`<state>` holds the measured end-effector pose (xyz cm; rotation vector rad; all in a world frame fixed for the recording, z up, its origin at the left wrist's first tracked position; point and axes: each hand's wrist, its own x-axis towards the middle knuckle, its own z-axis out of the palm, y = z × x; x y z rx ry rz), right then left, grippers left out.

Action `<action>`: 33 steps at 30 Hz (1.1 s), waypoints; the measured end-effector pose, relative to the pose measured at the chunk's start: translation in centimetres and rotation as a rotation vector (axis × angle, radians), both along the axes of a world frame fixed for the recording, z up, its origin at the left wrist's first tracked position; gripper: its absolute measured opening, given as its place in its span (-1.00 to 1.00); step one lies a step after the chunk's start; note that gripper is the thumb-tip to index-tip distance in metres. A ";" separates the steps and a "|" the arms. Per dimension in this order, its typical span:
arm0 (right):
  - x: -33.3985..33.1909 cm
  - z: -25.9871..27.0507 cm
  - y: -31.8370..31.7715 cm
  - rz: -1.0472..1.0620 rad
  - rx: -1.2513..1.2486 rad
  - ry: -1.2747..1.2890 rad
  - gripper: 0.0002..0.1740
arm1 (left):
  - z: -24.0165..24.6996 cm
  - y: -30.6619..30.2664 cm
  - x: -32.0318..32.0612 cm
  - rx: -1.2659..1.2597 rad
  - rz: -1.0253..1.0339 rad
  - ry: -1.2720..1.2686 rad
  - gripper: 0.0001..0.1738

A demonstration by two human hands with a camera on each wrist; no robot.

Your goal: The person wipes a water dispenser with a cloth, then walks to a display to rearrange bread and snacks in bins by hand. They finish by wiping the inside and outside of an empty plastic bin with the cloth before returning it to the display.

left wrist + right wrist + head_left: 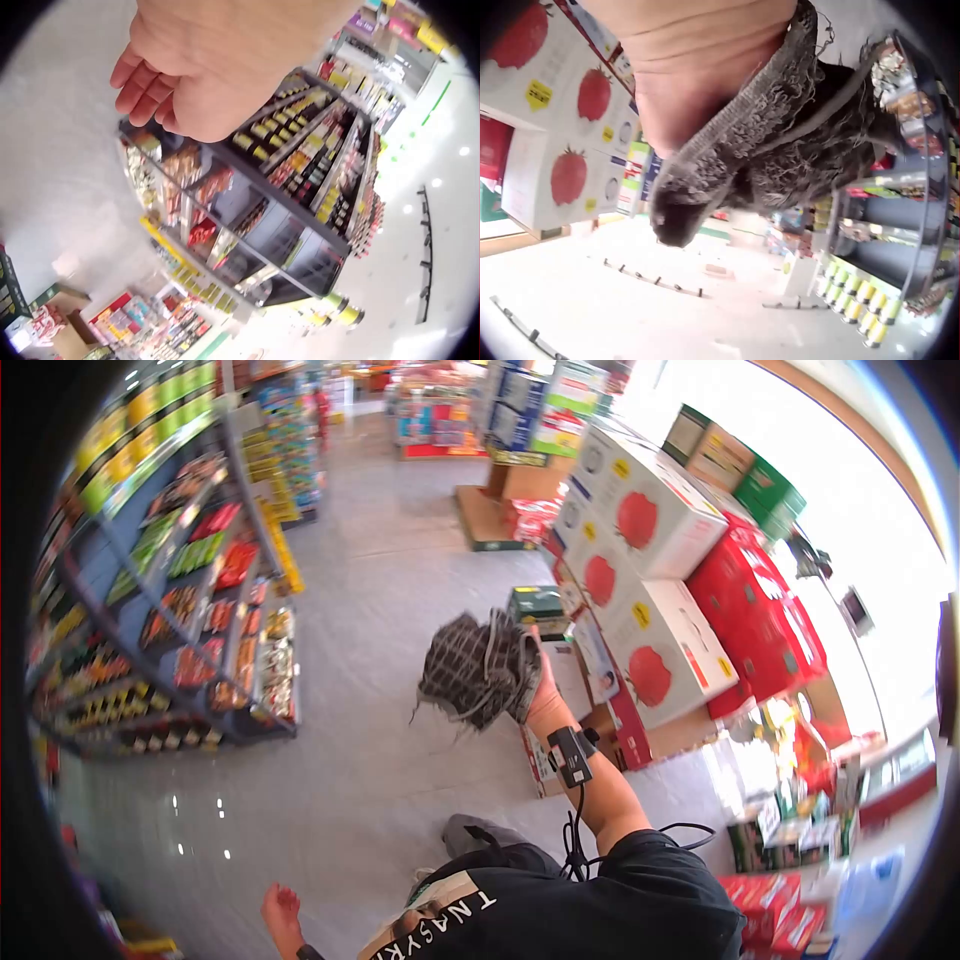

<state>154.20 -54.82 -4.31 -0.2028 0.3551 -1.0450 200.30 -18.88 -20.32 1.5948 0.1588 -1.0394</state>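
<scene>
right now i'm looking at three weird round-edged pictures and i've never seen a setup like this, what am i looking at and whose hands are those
There's no robot here: these are one person's bare hands. The biggest picture comes from a camera on their head, looking forward and down; the other two come from wrist cameras, one per arm. The right hand holds a dark, checked cloth, which hides most of its fingers. The left hand is loosely curled and holds nothing I can see. There's no worktop beneath them, just shiny grey floor, with a shelf rack of packets on one side and stacked white cartons on the other.
</scene>
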 end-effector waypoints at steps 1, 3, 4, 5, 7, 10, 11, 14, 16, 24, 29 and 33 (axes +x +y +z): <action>-0.3 0.9 0.3 -0.174 0.006 0.018 -0.40 | 0.6 -3.9 0.7 -0.042 -0.071 -0.002 -0.83; -1.4 0.7 -0.1 -0.338 0.002 0.027 -0.40 | 1.7 -11.6 0.3 -0.128 -0.200 -0.002 -0.83; -1.8 0.1 -0.6 -0.387 0.003 0.025 -0.40 | 2.2 -15.2 0.0 -0.138 -0.273 0.003 -0.82; -2.2 -0.5 -1.2 -0.410 0.007 0.028 -0.40 | 2.5 -18.4 -0.4 -0.150 -0.329 0.009 -0.81; -3.0 -2.5 -2.8 -0.431 0.028 0.039 -0.39 | 3.0 -23.7 -1.7 -0.195 -0.410 0.018 -0.80; -3.8 -5.1 -7.4 -0.424 0.066 0.031 -0.39 | 3.4 -29.4 -2.2 -0.232 -0.461 0.000 -0.79; -3.9 -5.8 -9.3 -0.417 0.078 0.030 -0.39 | 2.5 -30.7 -2.2 -0.213 -0.449 -0.005 -0.79; -4.6 -7.2 -14.0 -0.395 0.124 0.027 -0.38 | -0.5 -33.7 -1.0 -0.105 -0.453 0.046 -0.81; -5.1 -7.5 -16.8 -0.389 0.144 0.033 -0.38 | -0.8 -36.3 -1.0 0.029 -0.426 0.034 -0.84; -7.6 -9.2 -25.9 -0.438 0.232 0.073 -0.36 | 1.2 -49.1 -3.6 0.063 -0.565 -0.039 -0.84; -7.0 -10.3 -34.9 -0.427 0.238 0.100 -0.35 | -0.6 -61.1 -3.8 0.052 -0.675 0.003 -0.81; -6.2 -10.6 -44.0 -0.416 0.220 0.127 -0.34 | -2.6 -70.4 -3.1 0.037 -0.629 -0.012 -0.84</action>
